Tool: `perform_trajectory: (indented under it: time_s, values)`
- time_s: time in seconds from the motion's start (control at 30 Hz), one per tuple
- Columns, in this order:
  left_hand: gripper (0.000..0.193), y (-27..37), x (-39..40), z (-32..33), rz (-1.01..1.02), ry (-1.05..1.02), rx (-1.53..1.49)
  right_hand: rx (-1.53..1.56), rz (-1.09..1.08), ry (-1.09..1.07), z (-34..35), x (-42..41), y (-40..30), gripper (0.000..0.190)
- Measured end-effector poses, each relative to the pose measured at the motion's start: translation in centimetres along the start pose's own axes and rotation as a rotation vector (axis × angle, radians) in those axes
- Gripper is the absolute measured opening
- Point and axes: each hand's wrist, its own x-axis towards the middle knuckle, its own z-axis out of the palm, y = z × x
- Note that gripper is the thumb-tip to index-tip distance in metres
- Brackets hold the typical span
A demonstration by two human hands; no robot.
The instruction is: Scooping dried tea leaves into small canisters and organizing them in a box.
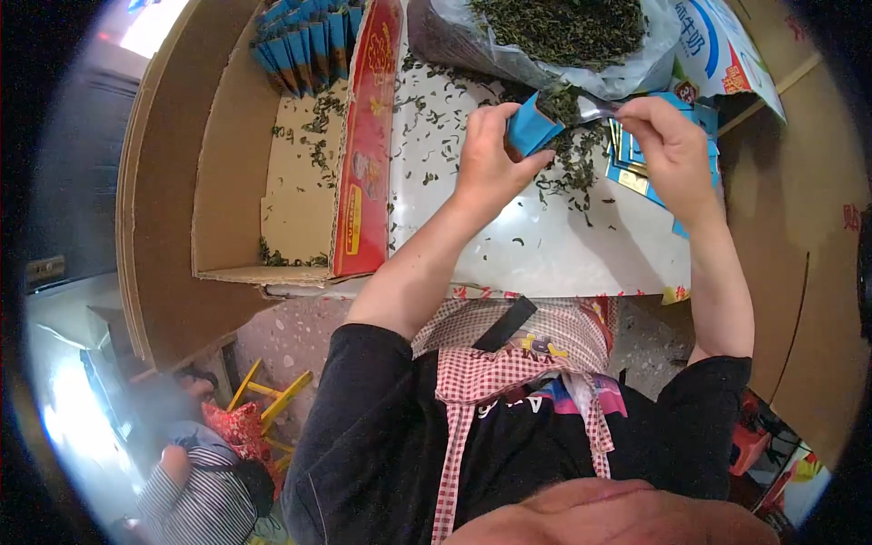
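My left hand (492, 153) grips a blue packet (531, 129) with its open mouth tilted to the upper right. My right hand (664, 146) holds a metal spoon (594, 107) by its handle, and the spoon's bowl is at the packet's mouth. Dried green leaves, which look like tea, lie on the spoon and at the opening. Just beyond my hands stands a clear-lined bag (593, 78) full of the same dried leaves (565, 30). Beneath my right hand lies a fanned pile of flat blue and gold packets (630, 174).
Loose leaves are scattered over the white tabletop (470, 252). At left, an open cardboard box (231, 177) with a red printed side holds several upright blue packets (310, 51). Cardboard (783, 225) borders the right. A person in a striped top (208, 497) is at lower left, near a yellow stool (279, 402).
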Motion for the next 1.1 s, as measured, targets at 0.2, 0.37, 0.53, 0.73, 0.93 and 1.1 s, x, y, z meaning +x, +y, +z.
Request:
perform_trajectory:
  time_s: [0.2,0.37,0.53,0.73,0.93,1.1]
  values:
    - [0.066,-0.7,-0.1,0.1,0.072,0.025,0.067,-0.404,-0.396,-0.051,0.1,0.2,-2.4,0.029]
    - [0.069,-0.9,-0.2,0.2,0.122,0.047,0.117,-0.433,-0.440,-0.022,-0.4,0.5,-3.0,0.029]
    - [0.071,0.1,-0.2,0.0,0.021,-0.022,0.001,-0.455,-0.475,-0.170,0.8,0.5,-3.4,0.028]
    - [0.070,0.2,-0.2,-0.2,0.019,0.004,-0.049,-0.502,-0.546,-0.063,-0.4,1.1,-4.6,0.026]
    - [0.071,0.5,-0.4,-0.1,0.014,-0.021,-0.072,-0.526,-0.552,-0.191,0.1,0.6,-4.3,0.021]
    - [0.063,0.6,-0.5,-0.4,0.017,-0.067,-0.089,-0.546,-0.536,-0.175,1.0,0.0,-4.5,0.023]
